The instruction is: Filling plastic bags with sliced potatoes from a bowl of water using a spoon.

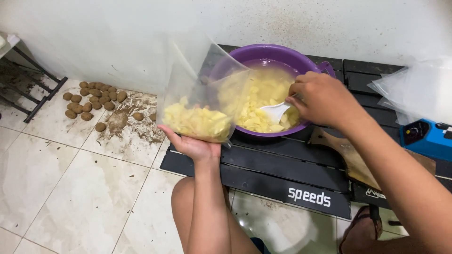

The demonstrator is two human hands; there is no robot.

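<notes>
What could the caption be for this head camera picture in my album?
Left hand cradles a clear bag of potato pieces while the right hand dips a white spoon in the purple basin.

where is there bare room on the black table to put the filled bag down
The black table shows bare slats along its near edge, between the purple bowl and the cutting board, below the left hand holding the bag. The right side is crowded: cutting board, blue device, clear bags. The right hand scoops with a white spoon.
</notes>
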